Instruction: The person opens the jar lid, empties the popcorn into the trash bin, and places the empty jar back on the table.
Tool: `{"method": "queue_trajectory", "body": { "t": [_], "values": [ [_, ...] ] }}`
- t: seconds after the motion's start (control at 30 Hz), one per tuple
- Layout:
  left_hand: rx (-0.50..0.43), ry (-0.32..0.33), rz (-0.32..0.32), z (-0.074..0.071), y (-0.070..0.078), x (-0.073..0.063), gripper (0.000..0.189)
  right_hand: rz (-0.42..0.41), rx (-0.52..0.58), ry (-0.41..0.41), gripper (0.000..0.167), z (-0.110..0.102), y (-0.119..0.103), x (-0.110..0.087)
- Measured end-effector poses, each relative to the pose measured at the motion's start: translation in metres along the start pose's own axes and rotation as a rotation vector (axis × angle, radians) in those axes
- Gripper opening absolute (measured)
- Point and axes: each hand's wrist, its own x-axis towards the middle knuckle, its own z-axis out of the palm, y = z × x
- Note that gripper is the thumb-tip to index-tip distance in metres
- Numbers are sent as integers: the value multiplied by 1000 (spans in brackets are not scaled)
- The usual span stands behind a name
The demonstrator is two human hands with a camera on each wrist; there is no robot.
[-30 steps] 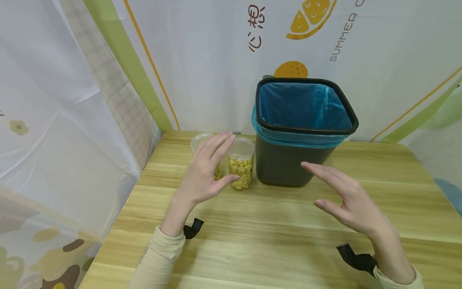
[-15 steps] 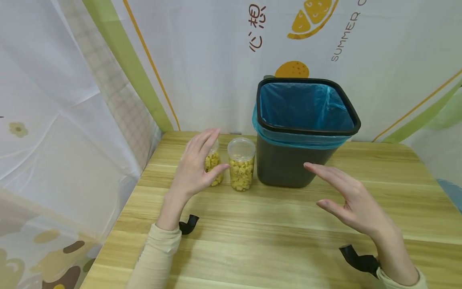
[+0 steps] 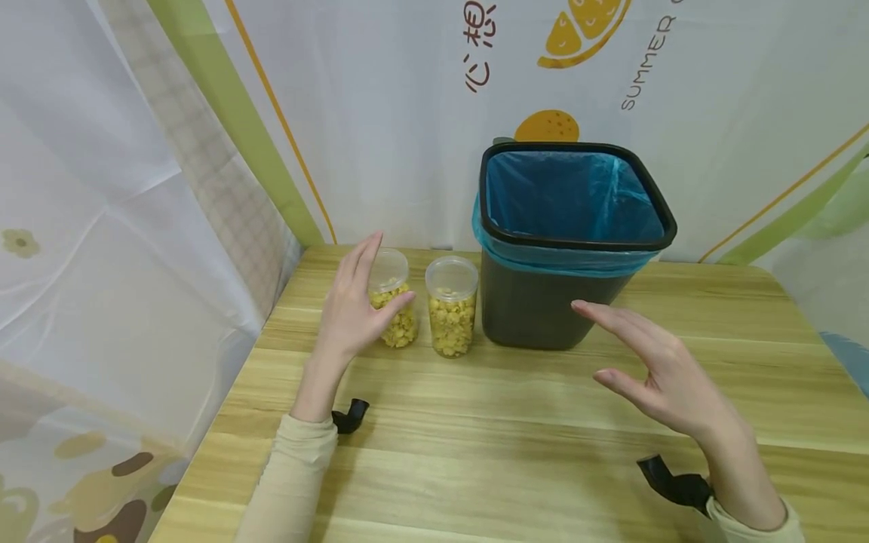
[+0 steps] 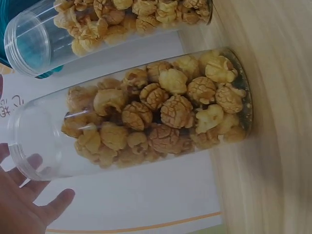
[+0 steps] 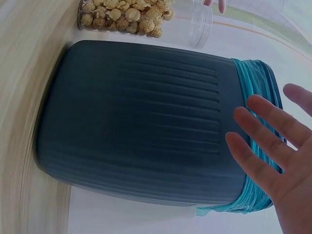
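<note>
In front of the bin (image 3: 532, 309), toward its right, right hand (image 3: 661, 369) with thumb and fingers parted, holding nothing. Left of the bin, left hand (image 3: 348, 309) likewise parted, gripping nothing, beside the outer popcorn jar (image 4: 156, 114); contact impossible to tell. Upright on the tabletop (image 3: 475, 437), left of the bin, that jar and, closer in, a second jar (image 3: 452, 320). Probably light, slick and thin-walled, likely to dent if squeezed; best to grip gently round the middle. Behind the bin, printed curtain (image 3: 387, 113)
</note>
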Motion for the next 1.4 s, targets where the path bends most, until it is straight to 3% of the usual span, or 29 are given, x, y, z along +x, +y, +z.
{"method": "queue_trajectory", "body": {
  "t": [0.37,0.5,1.0,1.23,1.4],
  "values": [
    [-142,-160,-367,-1,-11,1,131,11,-27,1,65,-1,0,0],
    [-158,-233,-455,-1,-14,1,130,16,-38,-1,67,-1,0,0],
    [-272,-274,-448,8,-27,-2,118,16,-53,-4,69,0,1,1],
    [-291,-341,-482,10,-34,-3,127,14,-60,-2,70,1,2,1],
    [-339,-361,-457,13,-39,-2,128,11,-63,-2,70,0,2,0]
  ]
}}
